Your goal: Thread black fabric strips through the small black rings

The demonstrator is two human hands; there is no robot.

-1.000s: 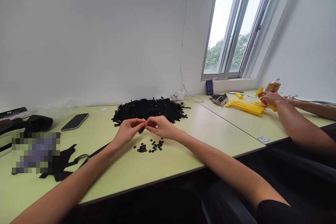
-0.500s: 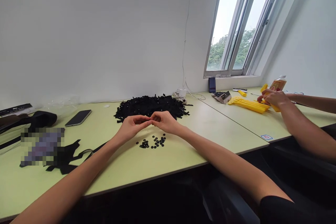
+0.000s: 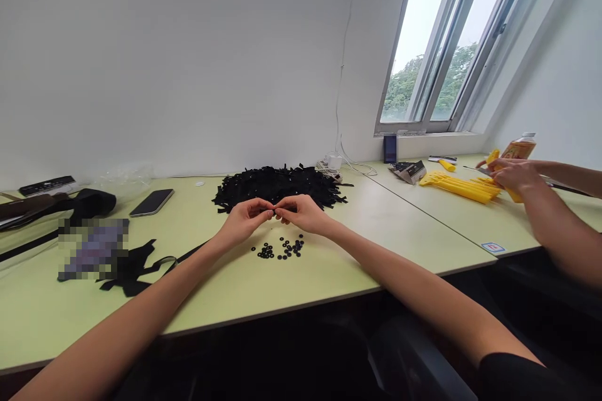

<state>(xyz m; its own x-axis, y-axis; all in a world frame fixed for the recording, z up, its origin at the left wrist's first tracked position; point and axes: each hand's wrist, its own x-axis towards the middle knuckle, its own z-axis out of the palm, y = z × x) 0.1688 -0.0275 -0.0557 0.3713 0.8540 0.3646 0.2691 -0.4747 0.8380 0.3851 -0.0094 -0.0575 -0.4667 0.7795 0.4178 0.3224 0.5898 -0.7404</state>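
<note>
While both forearms reach forward over the pale green table (image 3: 216, 294), the left hand (image 3: 247, 220) and the right hand (image 3: 303, 214) meet at their fingertips, just in front of a heap of black strips (image 3: 277, 185). The fingers of each hand are bent into a pinch, and a small dark piece (image 3: 274, 212) shows where the two pinches come together; it is mostly hidden by the fingers, so its shape cannot be told. Nearer the table's front edge, below the hands in the view, black rings (image 3: 298, 253) lie loosely scattered on the surface, some touching or overlapping.

To the left of the heap lie a small white disc (image 3: 200, 183), a dark-screened phone (image 3: 152, 202) and clear plastic wrapping (image 3: 123, 180). Closer to the left forearm are black cloth pieces (image 3: 134, 270), beside a pixelated item (image 3: 96, 248) whose nature cannot be told. A white adapter (image 3: 334, 161) with pale cables stands near the wall, behind the right end of the heap.

On the adjoining surface at right, yellow tools (image 3: 463, 189) lie side by side in a bundle. A co-worker's hand (image 3: 513, 175) grasps a yellow object beyond them, near a bottle (image 3: 518, 149) that has a white cap and appears tilted in the view.
</note>
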